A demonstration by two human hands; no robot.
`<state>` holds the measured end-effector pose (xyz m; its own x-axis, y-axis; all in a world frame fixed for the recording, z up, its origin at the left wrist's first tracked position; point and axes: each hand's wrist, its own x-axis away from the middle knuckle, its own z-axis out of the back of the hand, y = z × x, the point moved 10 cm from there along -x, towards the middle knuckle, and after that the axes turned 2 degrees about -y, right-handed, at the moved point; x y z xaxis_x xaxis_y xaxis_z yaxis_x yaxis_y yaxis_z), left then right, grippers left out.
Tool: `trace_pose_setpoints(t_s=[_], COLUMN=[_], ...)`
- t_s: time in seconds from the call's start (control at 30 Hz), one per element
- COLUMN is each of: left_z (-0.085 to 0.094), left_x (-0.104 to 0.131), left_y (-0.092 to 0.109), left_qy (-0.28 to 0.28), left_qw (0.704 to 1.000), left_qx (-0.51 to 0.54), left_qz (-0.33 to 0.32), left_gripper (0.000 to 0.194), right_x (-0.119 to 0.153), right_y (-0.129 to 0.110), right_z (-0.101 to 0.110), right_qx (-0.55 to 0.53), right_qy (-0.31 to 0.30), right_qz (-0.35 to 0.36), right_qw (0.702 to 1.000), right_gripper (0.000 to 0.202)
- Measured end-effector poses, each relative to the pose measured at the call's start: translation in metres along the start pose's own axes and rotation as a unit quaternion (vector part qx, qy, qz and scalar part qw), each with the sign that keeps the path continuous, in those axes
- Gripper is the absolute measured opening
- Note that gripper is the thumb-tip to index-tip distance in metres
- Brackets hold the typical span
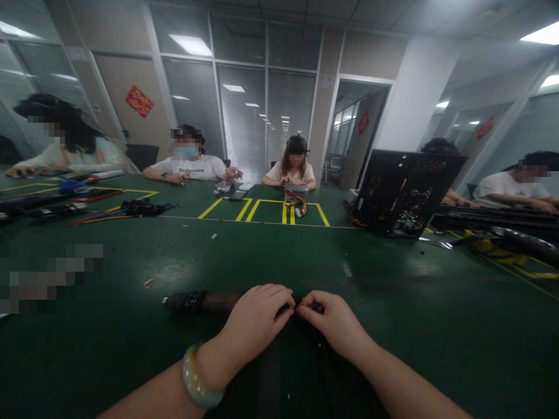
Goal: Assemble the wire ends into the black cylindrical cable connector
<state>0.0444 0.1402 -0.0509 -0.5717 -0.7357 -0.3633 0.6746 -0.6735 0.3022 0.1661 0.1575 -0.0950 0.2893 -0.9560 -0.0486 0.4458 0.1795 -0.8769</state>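
Observation:
My left hand (262, 311), with a pale jade-like bangle (192, 378) on its wrist, is closed in a pinch. My right hand (329, 317) also pinches, its fingertips almost meeting those of the left. Between them is something small and dark that I cannot make out. A black power screwdriver (187, 301) lies behind my left hand, its metal tip pointing left and its rear end hidden by the hand. Below the hands, a long dark thing (321, 349) blends into the green table (144, 361).
A black computer case (402, 192) stands at the back right. Cables (144, 208) lie at the back left, and a power supply (297, 190) with wires sits before a person opposite. Several people sit around the table. Yellow tape (323, 215) marks its far side.

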Motion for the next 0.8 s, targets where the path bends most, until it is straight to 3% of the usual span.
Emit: trace_pose_setpoints(t_s=[0.3,0.8], left_z=[0.0026,0.0055], left_x=[-0.0016,0.0001], left_y=[0.0029,0.0045], left_qy=[0.006,0.017], left_qw=[1.000,1.000], left_qx=[0.004,0.005], left_qz=[0.011,-0.008], left_gripper=[0.017,0.009], right_x=[0.0014,0.0008], right_y=[-0.0004,-0.0023], right_z=[0.0005,0.0004], right_qx=[0.020,0.011], right_qy=[0.006,0.005], right_qz=[-0.002,0.002], right_qw=[1.000,1.000], right_gripper=[0.011,0.012])
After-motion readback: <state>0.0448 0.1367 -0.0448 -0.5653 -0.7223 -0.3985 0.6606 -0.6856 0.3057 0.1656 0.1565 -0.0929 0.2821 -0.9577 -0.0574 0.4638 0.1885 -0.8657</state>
